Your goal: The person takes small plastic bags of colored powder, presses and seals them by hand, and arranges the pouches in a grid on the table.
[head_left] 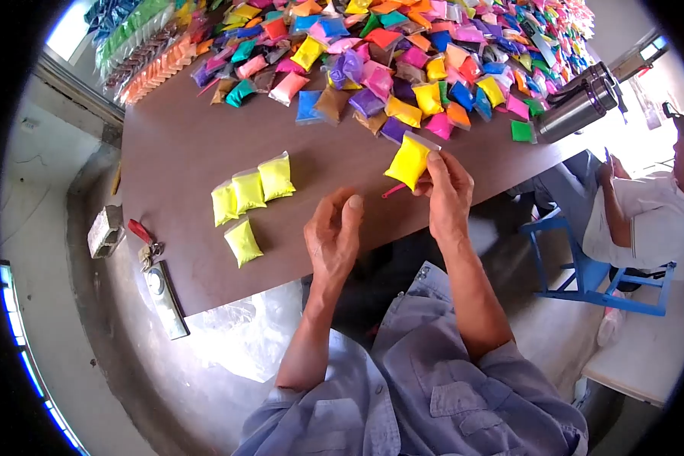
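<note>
A bright yellow packet [408, 162] with a clear edge is pinched between the thumb and fingers of my right hand [448, 194], above the front part of the brown table. To its left, my left hand [333, 235] is held over the table's front edge, thumb apart from the fingers, nothing in it. Three pale yellow packets lie in an overlapping row, the middle one [248, 190] touching both others. A fourth pale yellow packet [243, 242] lies alone just below them. A small pink strip [393, 191] is under the held packet.
Many coloured packets [403, 112] are heaped across the back of the table [182, 137]. A steel flask [581, 102] lies at the right. Keys [153, 247] and a card-like object [166, 300] are at the left edge. A person [638, 205] sits at the right near a blue stool [577, 262].
</note>
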`<state>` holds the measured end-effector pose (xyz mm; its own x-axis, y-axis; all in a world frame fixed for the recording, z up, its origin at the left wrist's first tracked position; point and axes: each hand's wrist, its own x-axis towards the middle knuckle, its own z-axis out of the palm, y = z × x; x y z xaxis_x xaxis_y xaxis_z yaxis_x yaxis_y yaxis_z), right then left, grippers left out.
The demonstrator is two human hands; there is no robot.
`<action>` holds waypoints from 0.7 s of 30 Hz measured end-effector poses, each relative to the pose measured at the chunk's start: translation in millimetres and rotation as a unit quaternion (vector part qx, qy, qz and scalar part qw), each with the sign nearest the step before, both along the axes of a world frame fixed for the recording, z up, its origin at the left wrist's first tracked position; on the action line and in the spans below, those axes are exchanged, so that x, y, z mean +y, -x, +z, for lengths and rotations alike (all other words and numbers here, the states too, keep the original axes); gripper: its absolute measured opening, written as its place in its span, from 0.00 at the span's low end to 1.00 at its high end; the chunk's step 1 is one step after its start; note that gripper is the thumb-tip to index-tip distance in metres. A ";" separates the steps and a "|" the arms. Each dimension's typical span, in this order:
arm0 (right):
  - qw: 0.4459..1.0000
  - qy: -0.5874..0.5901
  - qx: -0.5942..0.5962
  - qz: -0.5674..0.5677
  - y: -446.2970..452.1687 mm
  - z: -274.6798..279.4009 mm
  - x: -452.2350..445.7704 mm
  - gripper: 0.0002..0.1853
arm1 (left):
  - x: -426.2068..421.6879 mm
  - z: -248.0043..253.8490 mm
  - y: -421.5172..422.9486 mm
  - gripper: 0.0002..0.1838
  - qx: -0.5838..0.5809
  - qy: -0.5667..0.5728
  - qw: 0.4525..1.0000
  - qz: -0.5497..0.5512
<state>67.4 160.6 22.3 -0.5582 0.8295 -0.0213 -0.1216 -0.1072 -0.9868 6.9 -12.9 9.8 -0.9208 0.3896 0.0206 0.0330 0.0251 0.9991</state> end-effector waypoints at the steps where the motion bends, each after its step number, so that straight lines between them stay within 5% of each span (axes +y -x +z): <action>1: 1.000 0.002 -0.013 -0.003 -1.9 -0.6 5.3 0.17 | 0.5 -2.9 -0.4 0.15 -0.001 0.000 1.000 -0.001; 10: 0.997 -0.053 -0.049 -0.022 -11.6 -4.8 30.0 0.13 | 4.0 -6.4 -7.3 0.08 0.276 0.096 0.956 -0.039; 21: 0.992 -0.081 -0.097 -0.007 -35.6 -24.7 46.3 0.14 | 14.1 -12.8 -10.6 0.06 0.343 0.112 0.933 -0.020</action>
